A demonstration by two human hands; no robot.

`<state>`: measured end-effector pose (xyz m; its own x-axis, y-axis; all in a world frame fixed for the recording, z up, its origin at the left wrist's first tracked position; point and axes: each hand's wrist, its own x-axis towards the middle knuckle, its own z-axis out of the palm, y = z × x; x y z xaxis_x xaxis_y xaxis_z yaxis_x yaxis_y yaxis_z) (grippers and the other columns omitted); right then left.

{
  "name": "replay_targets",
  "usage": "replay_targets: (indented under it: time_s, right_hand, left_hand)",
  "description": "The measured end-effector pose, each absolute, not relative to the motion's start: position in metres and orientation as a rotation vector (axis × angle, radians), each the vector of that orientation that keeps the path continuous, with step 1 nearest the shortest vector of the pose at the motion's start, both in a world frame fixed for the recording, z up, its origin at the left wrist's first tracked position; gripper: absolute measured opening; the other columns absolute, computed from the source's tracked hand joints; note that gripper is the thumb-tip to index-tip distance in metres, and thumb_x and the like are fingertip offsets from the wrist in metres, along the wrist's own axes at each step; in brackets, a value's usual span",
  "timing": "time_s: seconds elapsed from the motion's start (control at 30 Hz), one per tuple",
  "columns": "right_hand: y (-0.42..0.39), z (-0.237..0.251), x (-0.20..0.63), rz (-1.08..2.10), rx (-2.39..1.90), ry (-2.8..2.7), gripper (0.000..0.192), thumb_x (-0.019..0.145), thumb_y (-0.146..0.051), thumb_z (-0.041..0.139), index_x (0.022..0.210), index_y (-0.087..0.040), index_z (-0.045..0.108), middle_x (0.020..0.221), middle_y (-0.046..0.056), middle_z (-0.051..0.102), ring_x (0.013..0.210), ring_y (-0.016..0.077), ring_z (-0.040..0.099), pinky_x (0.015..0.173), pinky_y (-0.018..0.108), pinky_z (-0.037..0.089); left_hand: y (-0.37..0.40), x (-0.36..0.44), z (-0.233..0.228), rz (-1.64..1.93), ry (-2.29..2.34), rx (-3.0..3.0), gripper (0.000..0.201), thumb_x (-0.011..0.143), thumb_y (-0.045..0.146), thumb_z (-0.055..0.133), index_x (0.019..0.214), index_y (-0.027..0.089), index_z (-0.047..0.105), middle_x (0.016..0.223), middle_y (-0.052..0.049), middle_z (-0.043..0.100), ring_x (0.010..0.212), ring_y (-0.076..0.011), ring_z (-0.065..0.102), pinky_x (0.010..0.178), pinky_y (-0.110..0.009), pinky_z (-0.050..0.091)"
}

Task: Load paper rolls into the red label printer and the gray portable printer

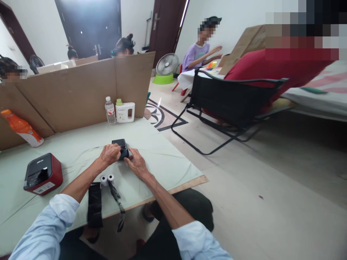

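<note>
Device: small black device (121,147) lies on the pale green table cover (162,159), near the middle of the table, just in front of the person.
Left hand: left hand (110,154) sits at 9 o'clock of the device, fingers curled over its left edge and gripping it.
Right hand: right hand (137,164) lies at 4 o'clock of the device; fingertips touch its lower right corner. I cannot tell if they grip or only press.
Device and fingers: top face shows between both hands; its near edge is hidden under the fingers.
Good handling: in my judgement, it is best to hold the body steady with the left hand and let the right hand work gently, without force.
Nearby: two white paper rolls (107,179) lie at 6 o'clock, close to the left wrist; a black strap (117,198) hangs over the table edge.
Far left: red and black printer (42,174) at 8 o'clock, well apart.
Behind: water bottle (110,110) and white jug (125,111) at 12 o'clock, against the cardboard wall (81,94).
</note>
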<state>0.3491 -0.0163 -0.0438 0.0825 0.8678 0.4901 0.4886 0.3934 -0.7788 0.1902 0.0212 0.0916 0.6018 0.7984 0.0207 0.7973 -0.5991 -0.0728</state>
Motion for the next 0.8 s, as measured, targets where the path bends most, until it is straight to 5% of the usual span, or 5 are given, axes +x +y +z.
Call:
replay_targets:
  time_s: [0.2, 0.4, 0.8]
  right_hand:
    - [-0.013, -0.021, 0.35, 0.345, -1.196, -1.582, 0.059, 0.092, -0.026, 0.061, 0.15, -0.022, 0.052, 0.139, 0.015, 0.059, 0.1, 0.0247, 0.067, 0.083, 0.04, 0.063]
    - [0.008, 0.003, 0.354, 0.293, -1.064, -1.705, 0.042, 0.09, -0.017, 0.059, 0.13, -0.026, 0.07, 0.134, 0.011, 0.066, 0.12, 0.0263, 0.064, 0.101, 0.046, 0.058]
    - [0.015, 0.002, 0.348, 0.274, -1.02, -1.725, 0.02, 0.094, -0.017, 0.057, 0.098, -0.024, 0.076, 0.112, 0.009, 0.075, 0.109, 0.0244, 0.066, 0.102, 0.045, 0.054]
  left_hand:
    - [0.019, 0.194, 0.094, 0.026, -1.39, -2.73, 0.026, 0.09, 0.017, 0.051, 0.097, 0.015, 0.076, 0.104, -0.016, 0.073, 0.092, -0.0287, 0.071, 0.082, -0.039, 0.055]
    - [0.018, 0.199, 0.098, 0.051, -1.402, -2.705, 0.028, 0.091, 0.017, 0.05, 0.102, 0.015, 0.076, 0.106, -0.018, 0.074, 0.094, -0.0305, 0.072, 0.082, -0.041, 0.055]
    - [0.021, 0.196, 0.103, 0.103, -1.383, -2.7, 0.029, 0.091, 0.013, 0.048, 0.102, 0.015, 0.075, 0.106, -0.015, 0.075, 0.098, -0.0293, 0.072, 0.083, -0.037, 0.054]
